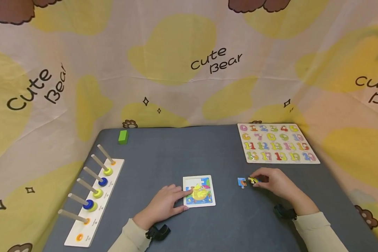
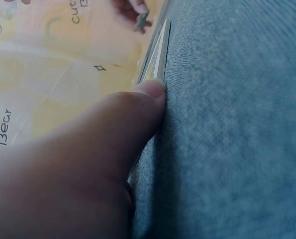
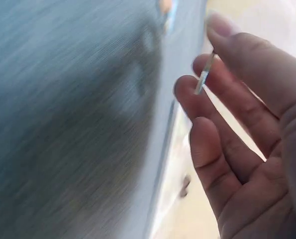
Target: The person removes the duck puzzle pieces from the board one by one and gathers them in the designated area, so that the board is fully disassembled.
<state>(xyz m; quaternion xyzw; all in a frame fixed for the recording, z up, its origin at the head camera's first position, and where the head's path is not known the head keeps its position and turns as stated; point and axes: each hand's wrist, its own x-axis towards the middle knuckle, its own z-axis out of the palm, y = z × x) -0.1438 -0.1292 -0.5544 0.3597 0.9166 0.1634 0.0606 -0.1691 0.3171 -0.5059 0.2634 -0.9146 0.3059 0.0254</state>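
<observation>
A small square jigsaw puzzle (image 1: 201, 196) in a white frame, with a yellow duck-like picture, lies on the table; its upper-left part shows bare white. My left hand (image 1: 165, 203) rests at its left side, the extended index finger on the picture and the thumb (image 2: 150, 89) against the frame's near-left edge. To the right, my right hand (image 1: 277, 183) pinches a puzzle piece (image 1: 253, 180) with yellow on it between thumb and fingertips. The right wrist view shows that piece edge-on, raised off the table. A blue and orange puzzle piece (image 1: 242, 182) lies just left of the right hand.
A number board (image 1: 281, 143) lies at the back right. Along the left side stands a white peg board (image 1: 77, 238) with upright wooden pegs and blue and yellow-green rings. One green block (image 1: 123, 137) is at the back left. Printed cloth walls (image 1: 189, 87) surround the grey table (image 1: 163, 157).
</observation>
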